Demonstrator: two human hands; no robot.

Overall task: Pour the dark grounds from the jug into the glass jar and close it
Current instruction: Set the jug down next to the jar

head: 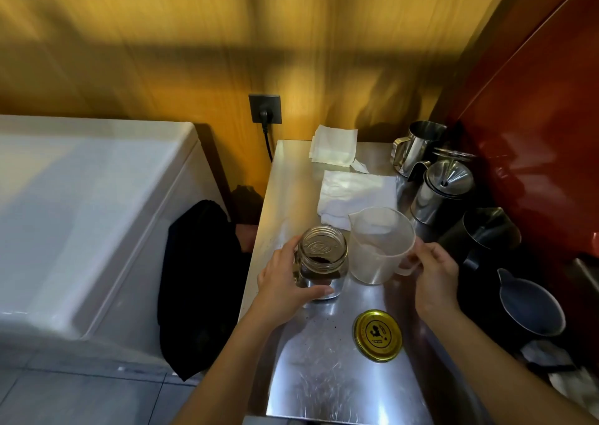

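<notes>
A glass jar (324,256) stands upright and open on the steel counter (324,376), with dark grounds in its bottom. My left hand (285,282) wraps around its left side. Right beside it stands a clear plastic jug (379,246), upright and looking empty. My right hand (434,275) grips the jug's handle. The jar's gold lid (377,335) lies flat on the counter, nearer to me and to the right of the jar. A few dark specks are scattered on the counter near the jar.
White cloths (356,197) lie behind the jug. Steel pitchers (415,147), a steel pot with a funnel (444,188) and dark jugs (531,304) crowd the right edge by a red wall. A white appliance (81,214) and a black cloth (197,282) are left of the counter.
</notes>
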